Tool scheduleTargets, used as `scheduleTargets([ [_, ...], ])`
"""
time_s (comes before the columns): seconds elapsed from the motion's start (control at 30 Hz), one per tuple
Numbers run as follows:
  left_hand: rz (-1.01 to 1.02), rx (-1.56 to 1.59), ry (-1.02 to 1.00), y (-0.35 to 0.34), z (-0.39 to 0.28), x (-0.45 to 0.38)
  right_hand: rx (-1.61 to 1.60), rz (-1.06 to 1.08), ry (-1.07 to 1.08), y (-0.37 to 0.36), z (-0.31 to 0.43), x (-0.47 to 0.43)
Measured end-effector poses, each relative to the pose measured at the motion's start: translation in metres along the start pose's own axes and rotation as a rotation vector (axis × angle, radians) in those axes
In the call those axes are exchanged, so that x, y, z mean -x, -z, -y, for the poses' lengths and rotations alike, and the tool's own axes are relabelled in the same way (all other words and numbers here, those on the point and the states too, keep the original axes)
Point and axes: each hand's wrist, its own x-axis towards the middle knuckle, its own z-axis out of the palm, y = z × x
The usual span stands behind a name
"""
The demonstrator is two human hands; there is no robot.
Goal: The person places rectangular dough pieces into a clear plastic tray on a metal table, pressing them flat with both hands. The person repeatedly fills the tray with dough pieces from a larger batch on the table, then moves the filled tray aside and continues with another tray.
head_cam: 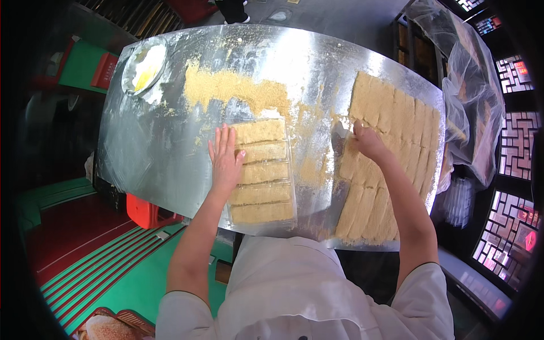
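Observation:
A clear plastic tray (293,182) stands on the metal table (140,153) in front of me, with several long crumb-coated pastry pieces side by side in its compartments. My left hand (224,159) lies flat, fingers spread, over the tray's upper left edge. On the right, my right hand (369,138) is at the left edge of the rows of crumb-coated pastry strips (399,110), fingers bent. A pale flat blade, perhaps a scraper (341,129), shows beside its fingertips; whether the fingers hold it is hard to tell.
Loose tan crumbs (238,89) are spread beyond the tray. A round metal dish (144,68) with white and yellow contents sits at the far left. Plastic sheeting (471,85) covers something past the right edge. A red plastic stool (142,210) stands by the near left edge; a person's legs (233,10) show beyond.

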Motion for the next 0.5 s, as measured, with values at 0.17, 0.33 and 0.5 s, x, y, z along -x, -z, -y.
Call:
scheduleTargets([
  [0.17, -0.086, 0.392, 0.32, -0.015, 0.036, 0.027, -0.161, -0.053, 0.147, 0.06, 0.087, 0.055],
  [0.33, -0.049, 0.634, 0.461, 0.0, 0.019, 0.035, -0.569, -0.04, 0.134, 0.091, 0.18, 0.086],
  [0.5, -0.093, 0.752, 0.427, -0.005, 0.026, 0.04, -1.209, -0.036, 0.029, 0.033, 0.231, 0.058],
])
